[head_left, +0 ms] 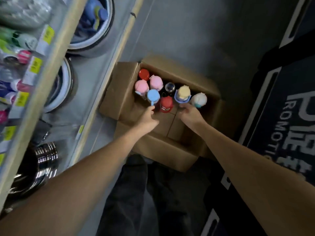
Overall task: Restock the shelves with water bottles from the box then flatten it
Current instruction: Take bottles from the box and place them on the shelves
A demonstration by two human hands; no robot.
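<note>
Okay, open cardboard box (119,92) sits on the floor just beside the shelf (51,65), flaps folded out so the bottles can be lifted straight up. All bottles stand upright inside, lids up: blue-lidded bottle (153,95), red bottle (166,103), yellow-lidded bottle (184,92), white-lidded bottle (198,98), two pink-lidded ones (141,86) behind. Left hand (148,116) reaches to the blue lid's carry loop, fingers (150,109) at its tip; blur, cannot tell if they pinch it or only touch. Right hand (189,113) hovers just beside the yellow and white lids, its fingers loosely curled and grasping nothing. Likely one bottle per hand to halve the trips. Nothing shelved from this reach yet. Yellow price tags (48,34) on the shelf edge are unreadable. The dark floor mat (289,116) at right shows the letters "ROMOTIO", the ends cut off.
</note>
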